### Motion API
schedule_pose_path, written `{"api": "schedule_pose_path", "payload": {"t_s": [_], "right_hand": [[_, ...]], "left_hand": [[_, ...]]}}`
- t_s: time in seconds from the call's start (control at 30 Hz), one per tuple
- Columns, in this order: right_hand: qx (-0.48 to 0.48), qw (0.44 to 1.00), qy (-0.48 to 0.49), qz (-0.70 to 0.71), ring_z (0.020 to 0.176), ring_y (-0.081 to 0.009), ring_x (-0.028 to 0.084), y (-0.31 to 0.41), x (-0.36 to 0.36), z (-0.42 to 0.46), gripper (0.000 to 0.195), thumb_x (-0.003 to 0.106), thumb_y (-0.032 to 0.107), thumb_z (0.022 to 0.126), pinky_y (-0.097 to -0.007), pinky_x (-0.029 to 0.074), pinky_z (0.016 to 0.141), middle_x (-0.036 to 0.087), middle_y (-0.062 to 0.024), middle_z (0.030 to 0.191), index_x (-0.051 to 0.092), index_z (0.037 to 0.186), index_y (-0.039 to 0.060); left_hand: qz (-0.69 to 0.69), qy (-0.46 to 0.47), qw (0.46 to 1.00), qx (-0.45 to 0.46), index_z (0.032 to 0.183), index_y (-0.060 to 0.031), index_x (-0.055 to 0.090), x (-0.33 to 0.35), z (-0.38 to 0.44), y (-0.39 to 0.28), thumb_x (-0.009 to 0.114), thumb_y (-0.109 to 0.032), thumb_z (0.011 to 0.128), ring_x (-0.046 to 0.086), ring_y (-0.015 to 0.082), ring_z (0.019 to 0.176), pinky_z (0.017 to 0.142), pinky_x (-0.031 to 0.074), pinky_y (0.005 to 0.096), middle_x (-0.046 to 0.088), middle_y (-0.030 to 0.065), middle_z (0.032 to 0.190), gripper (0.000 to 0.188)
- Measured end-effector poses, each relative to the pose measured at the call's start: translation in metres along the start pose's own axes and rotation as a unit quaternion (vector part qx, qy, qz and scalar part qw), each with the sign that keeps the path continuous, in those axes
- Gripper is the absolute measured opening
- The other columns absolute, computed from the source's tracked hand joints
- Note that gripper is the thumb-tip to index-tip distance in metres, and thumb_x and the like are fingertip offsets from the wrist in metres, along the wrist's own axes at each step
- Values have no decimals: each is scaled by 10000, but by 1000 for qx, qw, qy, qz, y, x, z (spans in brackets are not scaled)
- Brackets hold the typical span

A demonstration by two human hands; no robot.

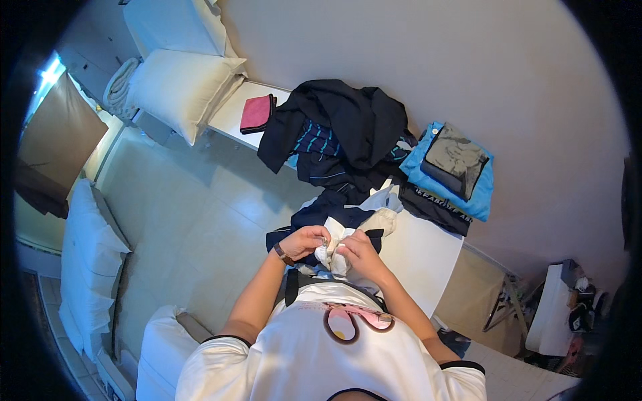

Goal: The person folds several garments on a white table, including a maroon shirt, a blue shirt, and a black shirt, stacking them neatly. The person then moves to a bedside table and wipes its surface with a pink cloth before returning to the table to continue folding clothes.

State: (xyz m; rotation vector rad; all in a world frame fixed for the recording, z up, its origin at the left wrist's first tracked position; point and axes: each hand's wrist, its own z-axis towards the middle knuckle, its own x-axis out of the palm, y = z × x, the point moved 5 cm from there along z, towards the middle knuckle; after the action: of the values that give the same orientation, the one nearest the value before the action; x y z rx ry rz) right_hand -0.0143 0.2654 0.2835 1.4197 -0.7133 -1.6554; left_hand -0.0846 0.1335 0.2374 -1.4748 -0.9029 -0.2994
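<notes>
Both of my hands are on a white and cream garment (341, 231) in front of my waist. My left hand (304, 242), with a watch on its wrist, pinches the garment's edge between thumb and fingertips. My right hand (360, 254) grips the same fabric a little to the right. Under and beyond it lies a navy garment (321, 213), along with a light blue cloth (383, 199). The lower folds of the held garment drop towards my lap, where part of it is hidden.
A heap of dark clothes (346, 125) lies farther along the white table (426, 255). To its right, a folded blue garment (481, 200) rests on folded black clothing (436, 210). A pink cloth (257, 114) and a white pillow (175, 90) are at the far left end.
</notes>
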Motion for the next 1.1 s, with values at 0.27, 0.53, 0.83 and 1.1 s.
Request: {"api": "schedule_pose_path", "payload": {"t_s": [0.27, 0.53, 0.83, 1.1], "right_hand": [[29, 996, 73, 29, 720, -233, 436, 0, 5, 5, 131, 563, 133, 760, -324, 370, 678, 483, -106, 699, 574, 753, 3], [115, 984, 130, 34, 695, -242, 481, 2, 2, 7, 159, 556, 142, 778, -323, 394, 640, 493, -134, 728, 571, 761, -15], [101, 984, 136, 49, 707, -227, 497, 2, 2, 8, 153, 561, 139, 774, -308, 399, 639, 508, -127, 734, 598, 808, -5], [144, 985, 83, 50, 673, -254, 505, -4, -3, 10, 159, 577, 148, 749, -335, 400, 619, 531, -146, 693, 608, 771, -6]], "left_hand": [[190, -15, 981, 16, 889, -9, 539, 0, 13, -9, 521, -44, 789, 489, 78, 786, 739, 389, 212, 533, 0, 845, 108], [353, 20, 935, 34, 856, 10, 558, 13, 19, -21, 525, -53, 773, 480, 72, 750, 699, 399, 218, 548, 15, 792, 110], [332, 26, 942, 28, 858, 11, 565, 7, 21, -20, 524, -46, 754, 491, 100, 742, 693, 402, 233, 550, 37, 806, 125], [439, 34, 897, 41, 851, -27, 583, 14, 22, -23, 547, -94, 763, 530, 175, 736, 691, 412, 269, 554, 87, 768, 117]]}}
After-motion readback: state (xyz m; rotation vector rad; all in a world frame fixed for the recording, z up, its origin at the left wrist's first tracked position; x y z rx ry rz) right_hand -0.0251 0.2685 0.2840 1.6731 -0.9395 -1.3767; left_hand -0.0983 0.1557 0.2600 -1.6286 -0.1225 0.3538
